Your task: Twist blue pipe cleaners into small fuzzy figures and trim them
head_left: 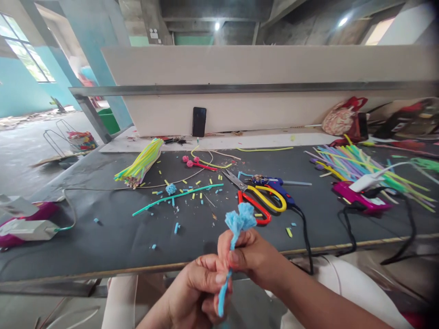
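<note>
Dark grey tabletop (113,242): far left, a yellow-green bundle of fuzzy stems (142,162); near centre, left hand (202,281) pinches a tuft-topped light-blue fuzzy stem (240,219) low, right hand (252,251) pinches higher; farther right, red-and-yellow-handled metal scissors (252,188).

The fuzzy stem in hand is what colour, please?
The fuzzy stem is light blue, shown in the head view.
</note>
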`<move>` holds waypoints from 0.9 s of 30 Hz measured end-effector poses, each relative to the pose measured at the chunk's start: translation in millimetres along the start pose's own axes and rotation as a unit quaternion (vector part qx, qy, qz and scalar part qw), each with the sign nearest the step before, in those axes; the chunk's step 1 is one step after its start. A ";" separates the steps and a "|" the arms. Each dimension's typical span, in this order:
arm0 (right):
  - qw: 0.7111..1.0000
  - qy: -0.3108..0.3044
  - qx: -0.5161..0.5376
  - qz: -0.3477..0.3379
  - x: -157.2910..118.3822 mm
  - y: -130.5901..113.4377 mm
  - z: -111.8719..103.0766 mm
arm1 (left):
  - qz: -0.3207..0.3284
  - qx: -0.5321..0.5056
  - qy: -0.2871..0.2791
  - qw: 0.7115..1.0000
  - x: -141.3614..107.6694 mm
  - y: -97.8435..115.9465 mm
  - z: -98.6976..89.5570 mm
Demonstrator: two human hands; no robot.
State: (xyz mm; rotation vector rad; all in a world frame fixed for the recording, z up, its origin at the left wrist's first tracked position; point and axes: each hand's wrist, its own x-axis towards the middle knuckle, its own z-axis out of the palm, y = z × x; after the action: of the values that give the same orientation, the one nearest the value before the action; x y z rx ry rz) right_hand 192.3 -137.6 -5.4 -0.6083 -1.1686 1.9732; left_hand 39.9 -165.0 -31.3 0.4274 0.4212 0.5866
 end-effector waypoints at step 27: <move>0.928 0.231 -0.285 0.068 11.3 -3.5 11.6 | 0.204 0.468 0.262 0.819 -6.8 16.9 0.8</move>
State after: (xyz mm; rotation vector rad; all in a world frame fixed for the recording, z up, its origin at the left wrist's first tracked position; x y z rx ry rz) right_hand 178.5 -133.8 2.9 -1.4000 -1.4109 1.4521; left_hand 27.8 -156.6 -20.5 1.3426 1.1843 0.9000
